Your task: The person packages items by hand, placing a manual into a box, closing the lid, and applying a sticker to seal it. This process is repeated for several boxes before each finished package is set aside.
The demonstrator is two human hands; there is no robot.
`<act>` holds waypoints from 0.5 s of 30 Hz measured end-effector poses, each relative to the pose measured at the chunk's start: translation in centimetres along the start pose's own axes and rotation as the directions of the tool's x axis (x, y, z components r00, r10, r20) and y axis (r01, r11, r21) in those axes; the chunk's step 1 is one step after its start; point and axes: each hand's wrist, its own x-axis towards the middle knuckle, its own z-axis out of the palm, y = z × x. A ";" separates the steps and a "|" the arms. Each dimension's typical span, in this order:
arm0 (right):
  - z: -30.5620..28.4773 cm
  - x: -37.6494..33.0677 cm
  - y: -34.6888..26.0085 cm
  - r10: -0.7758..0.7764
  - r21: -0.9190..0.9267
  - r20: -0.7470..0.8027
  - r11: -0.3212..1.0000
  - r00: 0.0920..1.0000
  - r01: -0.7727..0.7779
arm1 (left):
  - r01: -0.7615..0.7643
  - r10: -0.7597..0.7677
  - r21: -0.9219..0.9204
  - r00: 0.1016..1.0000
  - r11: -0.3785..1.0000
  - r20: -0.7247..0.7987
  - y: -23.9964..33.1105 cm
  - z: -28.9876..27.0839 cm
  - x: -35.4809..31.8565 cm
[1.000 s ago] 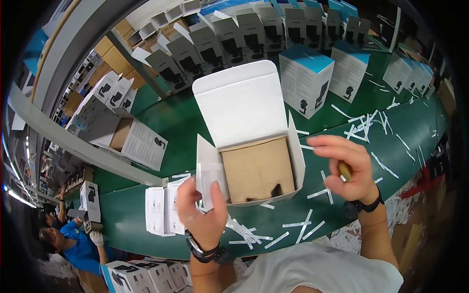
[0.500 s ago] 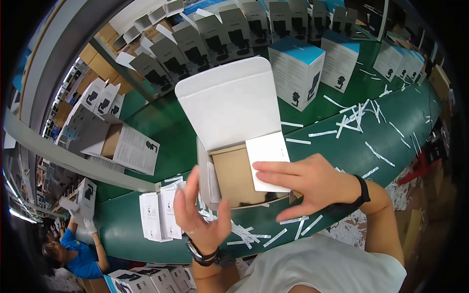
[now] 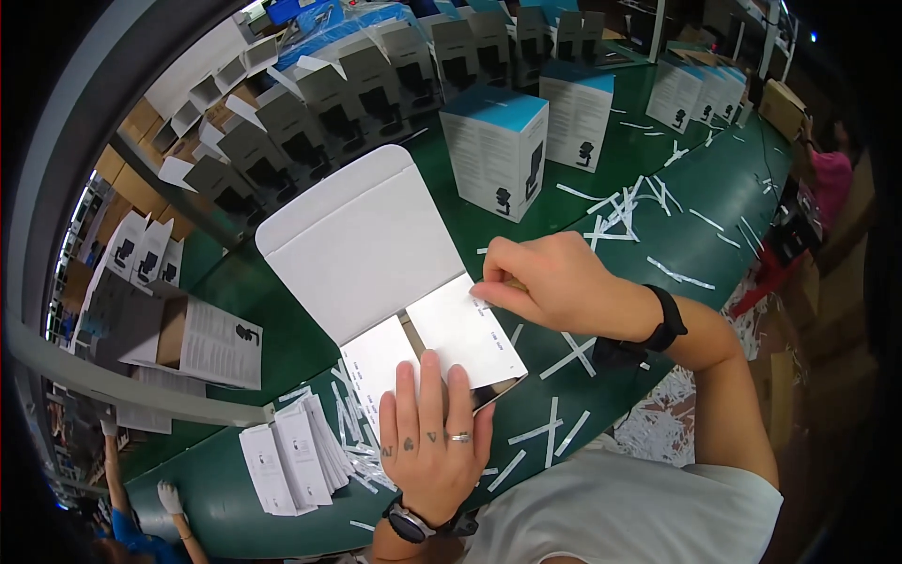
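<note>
White carton point(image 3: 376, 273): sitting on the green table point(image 3: 723, 188), main lid standing open toward the far side, two inner flaps folded down over the opening. We are taking it as our landmark.

Left hand point(image 3: 430, 442): lying flat on the carton's near flaps, fingers spread apart, gripping nothing.

Right hand point(image 3: 554, 282): resting at the carton's right flap, fingertips pinched together at its far edge; whether they are clamping the flap or something small, we cannot tell.

Leaflet stack point(image 3: 291, 461): lying left of the carton's near corner.

White paper strips point(image 3: 639, 202): scattered right of and beyond the carton.

Closed blue-topped boxes point(image 3: 498, 150): standing beyond the carton.
</note>
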 end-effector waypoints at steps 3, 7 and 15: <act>-0.5 0.1 -0.2 0.008 -0.042 0.005 0.999 1.000 -0.008 | -0.010 0.010 0.014 1.000 1.000 -0.006 0.1 0.1 -0.1; -0.4 0.2 -0.4 0.035 -0.028 0.080 0.999 0.996 -0.033 | -0.026 0.026 -0.016 0.999 1.000 -0.023 0.1 0.3 0.0; -1.1 4.0 -5.6 -0.155 0.266 0.129 0.957 0.980 0.116 | -0.026 0.022 -0.033 0.993 0.999 -0.119 0.1 0.8 0.3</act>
